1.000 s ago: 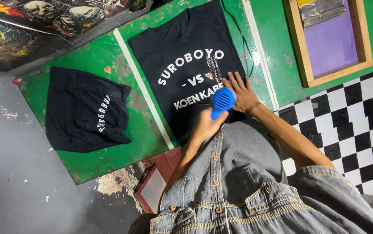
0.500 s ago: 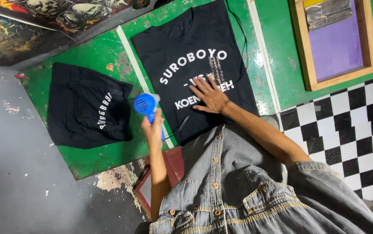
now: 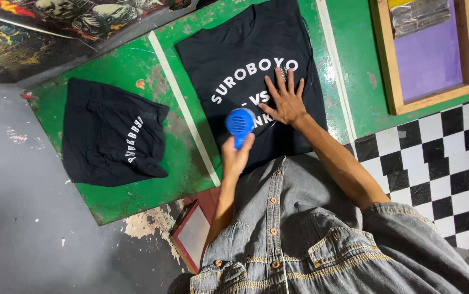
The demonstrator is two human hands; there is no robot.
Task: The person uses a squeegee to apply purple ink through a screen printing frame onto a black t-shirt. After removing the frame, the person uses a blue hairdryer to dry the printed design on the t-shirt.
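left hand [image 3: 237, 155] holds blue dryer [image 3: 240, 123] beside right hand [image 3: 284, 98] fingers.

Blue hair dryer [image 3: 240, 124]: small, round grille facing up, handle gripped, held above the lower print edge. Black T-shirt [image 3: 245, 49]: spread flat, front up, white lettering across the chest, on the green worktop [image 3: 354, 65].

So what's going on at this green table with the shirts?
A person in a denim shirt holds a small blue hair dryer in the left hand, over the white print on a black T-shirt spread flat on the green table. The right hand lies flat on the print, fingers spread. A second black garment lies crumpled to the left, and a wooden screen frame sits to the right.
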